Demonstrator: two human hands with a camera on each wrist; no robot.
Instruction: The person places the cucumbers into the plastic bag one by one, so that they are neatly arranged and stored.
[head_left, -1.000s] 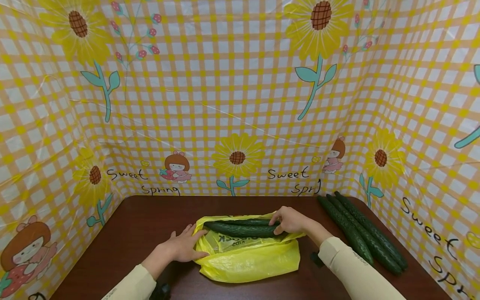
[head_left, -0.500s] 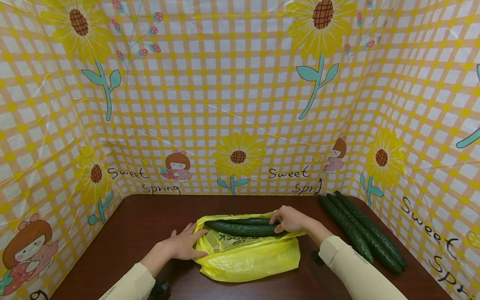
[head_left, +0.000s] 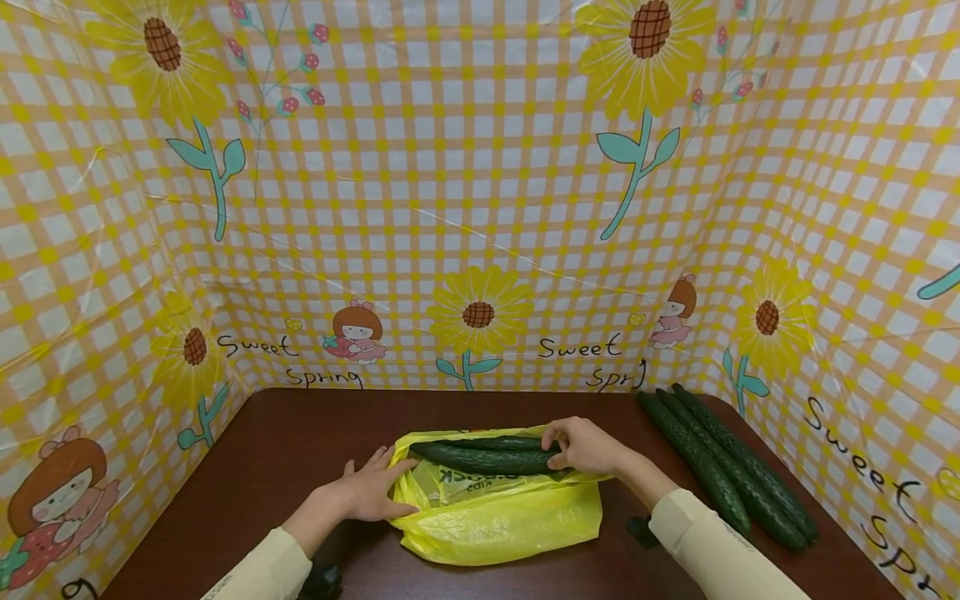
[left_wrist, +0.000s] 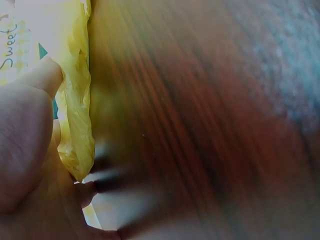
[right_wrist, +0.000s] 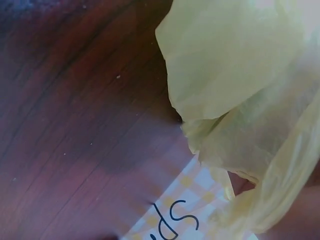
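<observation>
Nearest the lower edge of the head view, two cream sleeves reach in over the dark reddish-brown wooden bench (head_left: 285, 442). Just beyond them lies a crumpled yellow plastic carrier bag (head_left: 498, 517), low and centre in the frame. The left hand (head_left: 367, 492) rests on the bag's left edge with fingers spread and fairly straight, pressing the plastic to the bench rather than gripping it; the left wrist view shows the same yellow film against the palm. The right hand (head_left: 588, 446) curls its fingers round the right end of a long dark green cucumber (head_left: 483, 458) that lies across the bag's open mouth, with a second one just behind it. To my judgement the loading is partway: these two sit at or in the bag. Farther off at the right of the frame, three more dark green cucumbers (head_left: 723, 471) lie side by side, well apart from the bag. Behind stands a yellow checked sunflower-print backdrop (head_left: 480, 208).
</observation>
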